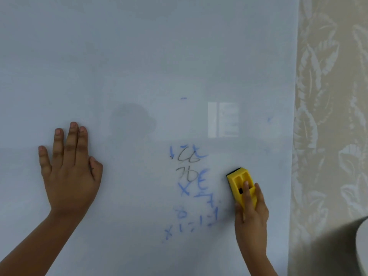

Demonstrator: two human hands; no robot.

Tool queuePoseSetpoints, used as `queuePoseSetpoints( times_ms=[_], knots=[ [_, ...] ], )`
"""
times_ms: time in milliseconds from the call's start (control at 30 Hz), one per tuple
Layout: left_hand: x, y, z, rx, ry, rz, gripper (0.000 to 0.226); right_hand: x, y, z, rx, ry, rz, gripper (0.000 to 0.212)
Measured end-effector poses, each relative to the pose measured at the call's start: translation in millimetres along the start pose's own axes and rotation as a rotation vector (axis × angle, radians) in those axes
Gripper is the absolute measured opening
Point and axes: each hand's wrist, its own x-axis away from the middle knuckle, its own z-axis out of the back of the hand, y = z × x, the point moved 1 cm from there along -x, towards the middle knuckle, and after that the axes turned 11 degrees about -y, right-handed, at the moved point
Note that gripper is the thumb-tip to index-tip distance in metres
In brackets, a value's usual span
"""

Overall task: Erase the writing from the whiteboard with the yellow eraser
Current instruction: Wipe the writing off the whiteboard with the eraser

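The whiteboard [139,56] fills most of the head view. Blue and grey writing [191,176], partly smeared, runs down its lower middle. Small blue marks remain higher up [183,98] and to the right [269,119]. My right hand [251,214] presses the yellow eraser [240,181] against the board, just right of the writing; a finger lies across the eraser's back. My left hand [68,170] rests flat on the board at the left, fingers spread upward, holding nothing.
The board's right edge [294,136] meets a beige wall with a leaf pattern [330,116]. A grey-white rounded object [358,248] sits at the lower right corner. A window reflection [223,119] shines on the board above the eraser.
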Motion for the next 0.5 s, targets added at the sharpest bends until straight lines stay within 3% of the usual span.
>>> queuePoseSetpoints(
  times_ms=[67, 200, 300, 500],
  knots=[
    [0.4, 0.0, -0.1, -0.003, -0.004, 0.000, 0.055, -8.6, -13.2, -4.0, -0.019, 0.036, -0.053, 0.075],
    [1.6, 0.7, 0.9, -0.006, -0.012, 0.016, 0.056, 18.9, -43.1, -24.0, -0.003, -0.017, 0.114, 0.074],
    [1.1, 1.1, 2.6, -0.018, -0.024, 0.013, 0.057, 41.7, -26.5, -24.5, 0.043, -0.065, 0.187, 0.065],
    [2.9, 5.0, 3.8, -0.034, -0.049, 0.044, 0.057, -18.8, -4.4, 0.0, -0.062, 0.041, -0.170, 0.070]
  ],
)
